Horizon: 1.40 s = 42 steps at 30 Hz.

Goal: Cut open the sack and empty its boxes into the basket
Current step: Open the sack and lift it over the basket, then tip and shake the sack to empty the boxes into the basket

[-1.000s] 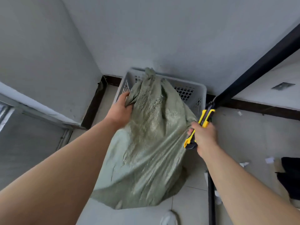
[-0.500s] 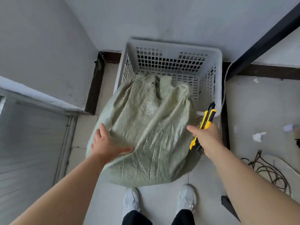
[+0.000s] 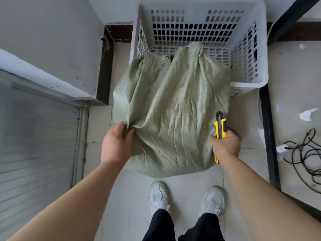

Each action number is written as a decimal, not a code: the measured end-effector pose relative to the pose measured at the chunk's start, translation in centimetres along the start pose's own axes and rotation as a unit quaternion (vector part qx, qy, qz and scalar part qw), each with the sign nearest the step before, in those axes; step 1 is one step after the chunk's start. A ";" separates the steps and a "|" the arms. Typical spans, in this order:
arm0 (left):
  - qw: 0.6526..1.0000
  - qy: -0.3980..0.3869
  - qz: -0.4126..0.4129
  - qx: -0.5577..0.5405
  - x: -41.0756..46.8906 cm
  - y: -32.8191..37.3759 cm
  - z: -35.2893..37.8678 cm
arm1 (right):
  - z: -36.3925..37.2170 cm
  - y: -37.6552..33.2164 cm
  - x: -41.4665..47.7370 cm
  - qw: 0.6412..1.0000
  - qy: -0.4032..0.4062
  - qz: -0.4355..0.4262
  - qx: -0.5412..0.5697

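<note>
Green woven sack (image 3: 173, 110), contents hidden, far end draped into the white basket (image 3: 248, 84). Left hand (image 3: 116, 145) pinches its near-left fold; right hand (image 3: 225, 146), at its right edge, grips a utility knife (image 3: 220, 126).

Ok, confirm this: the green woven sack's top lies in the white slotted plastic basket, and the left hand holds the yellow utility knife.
Wrong hand. The head view shows the yellow utility knife in the right hand; the left hand pinches a fold of the green woven sack, whose top lies in the white slotted plastic basket.
</note>
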<state>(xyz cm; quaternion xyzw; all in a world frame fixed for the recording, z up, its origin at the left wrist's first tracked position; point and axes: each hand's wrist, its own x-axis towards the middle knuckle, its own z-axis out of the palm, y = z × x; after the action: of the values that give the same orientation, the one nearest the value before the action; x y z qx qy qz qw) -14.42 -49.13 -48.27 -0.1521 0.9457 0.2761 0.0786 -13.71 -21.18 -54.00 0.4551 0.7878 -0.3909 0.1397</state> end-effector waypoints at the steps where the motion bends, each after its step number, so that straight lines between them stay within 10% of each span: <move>1: 1.000 0.008 0.005 0.003 0.2 0.7 0.1 | -0.5 -0.3 0.0 1.000 -0.006 0.003 0.012; 12: 0.992 0.040 -0.024 -0.118 8.0 13.3 -3.3 | -13.0 -7.8 0.3 0.980 -0.018 -0.020 0.198; 18: 0.984 -0.074 -0.011 0.160 10.2 13.8 1.1 | -9.5 -7.0 3.4 0.995 0.019 -0.015 0.100; 30: 0.995 -0.082 0.048 -0.042 2.5 6.5 4.5 | -7.4 0.3 3.3 0.998 -0.003 0.026 0.062; 37: 0.901 -0.228 -0.368 -0.018 -4.9 3.5 7.8 | -7.6 4.7 0.1 0.996 -0.084 0.040 0.010; 42: 0.888 -0.247 -0.347 -0.174 -5.6 4.2 10.9 | -6.0 7.4 0.0 0.996 -0.080 0.034 0.001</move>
<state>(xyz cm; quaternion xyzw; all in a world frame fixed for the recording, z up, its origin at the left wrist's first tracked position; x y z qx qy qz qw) -9.83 -38.41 -53.93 -0.4083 0.7194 0.4205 0.3727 -6.77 -14.62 -53.72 0.4492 0.7575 -0.4220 0.2152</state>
